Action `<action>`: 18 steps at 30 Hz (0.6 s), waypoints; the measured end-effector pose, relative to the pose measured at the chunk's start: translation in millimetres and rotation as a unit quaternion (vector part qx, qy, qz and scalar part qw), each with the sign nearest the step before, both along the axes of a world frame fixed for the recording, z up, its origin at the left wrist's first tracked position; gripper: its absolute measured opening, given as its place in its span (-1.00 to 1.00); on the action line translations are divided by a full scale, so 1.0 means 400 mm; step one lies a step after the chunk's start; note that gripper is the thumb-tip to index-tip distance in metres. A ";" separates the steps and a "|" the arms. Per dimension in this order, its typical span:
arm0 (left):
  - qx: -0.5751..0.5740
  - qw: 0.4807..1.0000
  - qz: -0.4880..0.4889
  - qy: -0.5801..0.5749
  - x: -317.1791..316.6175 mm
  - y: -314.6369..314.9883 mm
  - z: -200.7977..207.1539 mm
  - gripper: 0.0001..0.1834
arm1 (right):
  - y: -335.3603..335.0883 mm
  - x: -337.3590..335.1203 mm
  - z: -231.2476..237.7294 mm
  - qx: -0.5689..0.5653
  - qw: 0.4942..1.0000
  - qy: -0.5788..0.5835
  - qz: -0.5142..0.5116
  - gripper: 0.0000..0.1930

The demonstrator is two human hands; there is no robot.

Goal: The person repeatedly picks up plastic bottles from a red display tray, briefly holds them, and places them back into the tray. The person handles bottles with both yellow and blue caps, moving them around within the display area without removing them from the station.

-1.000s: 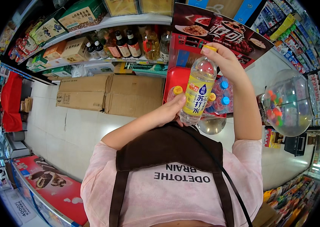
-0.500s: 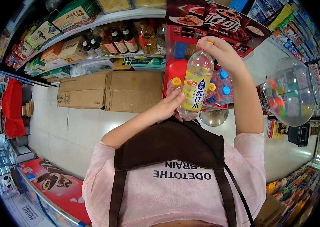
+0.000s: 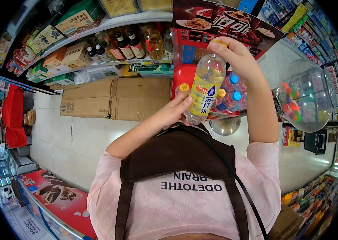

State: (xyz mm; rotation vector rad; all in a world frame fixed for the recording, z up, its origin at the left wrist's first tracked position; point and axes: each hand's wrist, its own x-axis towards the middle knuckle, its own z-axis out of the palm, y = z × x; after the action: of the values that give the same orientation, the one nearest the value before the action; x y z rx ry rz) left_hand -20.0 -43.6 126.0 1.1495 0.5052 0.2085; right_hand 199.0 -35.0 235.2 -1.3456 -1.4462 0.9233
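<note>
Between both my hands is a clear plastic water bottle [image 3: 205, 90] with a yellow label and a yellow cap, tilted with its top leaning right. My left hand [image 3: 179, 108] grips the lower part from the side, the thumb lying over the label. My right hand [image 3: 233, 52] is closed on the cap at the top, its fingers covering most of it. Just behind stands a red display rack [image 3: 184, 72] with more bottles, among them one with a yellow cap [image 3: 184, 88] at the left and blue-capped bottles [image 3: 234, 90] at the right.
Brown cardboard boxes [image 3: 137, 98] lie on the floor to the left, below a shelf [image 3: 109, 24] of packaged food and dark glass bottles. At the right are a clear globe of coloured balls [image 3: 307, 98] and a black basket [image 3: 315, 142]. A red-topped chest [image 3: 53, 196] stands lower left.
The bottle has shifted slightly left and leans a little more, with both hands still on it. My left hand has moved a little up and left.
</note>
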 end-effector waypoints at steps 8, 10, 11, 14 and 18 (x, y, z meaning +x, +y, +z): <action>0.051 0.994 0.083 -0.047 0.022 0.050 0.035 -0.45 | -0.022 -0.017 0.071 0.108 0.994 -0.003 -0.006 -0.67; 0.059 0.988 0.124 -0.074 0.040 0.056 0.045 -0.48 | -0.025 -0.023 0.078 0.142 0.989 -0.017 -0.024 -0.67; 0.068 0.985 0.136 -0.078 0.046 0.068 0.042 -0.48 | -0.031 -0.031 0.087 0.155 0.987 -0.020 -0.034 -0.66; 0.103 0.982 0.148 -0.054 0.065 0.110 0.042 -0.50 | -0.029 -0.033 0.093 0.213 0.972 -0.087 -0.050 -0.63; 0.080 0.981 0.175 -0.016 0.095 0.146 0.038 -0.46 | -0.012 -0.029 0.080 0.322 0.879 -0.337 -0.097 -0.60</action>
State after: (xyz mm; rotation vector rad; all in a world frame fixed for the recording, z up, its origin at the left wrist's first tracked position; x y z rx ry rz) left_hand 17.9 14.7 141.3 1.2055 0.6706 0.5802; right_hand 187.5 -40.0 267.2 -1.2913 -1.8568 -0.2216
